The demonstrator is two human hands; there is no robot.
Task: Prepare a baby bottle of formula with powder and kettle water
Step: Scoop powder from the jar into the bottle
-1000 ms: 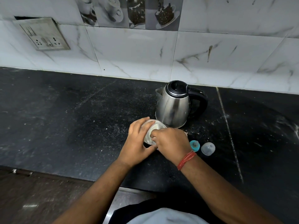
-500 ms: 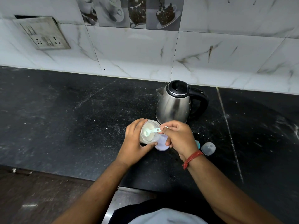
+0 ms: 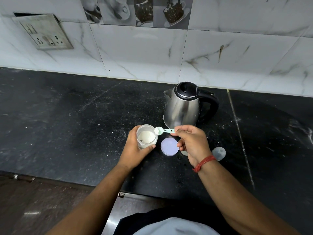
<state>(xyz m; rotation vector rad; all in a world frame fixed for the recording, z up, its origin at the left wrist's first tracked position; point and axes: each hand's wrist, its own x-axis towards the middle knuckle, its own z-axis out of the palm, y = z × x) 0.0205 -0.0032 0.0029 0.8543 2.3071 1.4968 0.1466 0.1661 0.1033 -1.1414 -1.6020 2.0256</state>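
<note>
Lifted clear of the powder jar [image 3: 146,136] gripped by the left hand [image 3: 135,150], the heaped scoop [image 3: 163,130] sits pinched in the right hand [image 3: 193,143] at the jar's 2 o'clock.

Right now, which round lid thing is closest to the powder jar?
The flat lilac lid, lying right beside the jar. The clear domed cap sits farther right.

You stand in a home kitchen. A black stone counter [image 3: 67,124] runs under a wall of white marble-look tiles [image 3: 135,53], and a strip of picture tiles [image 3: 135,11] shows cups and desserts. A steel socket plate [image 3: 45,33] sits in the wall, and an electric kettle [image 3: 183,107] stands on the counter.
</note>
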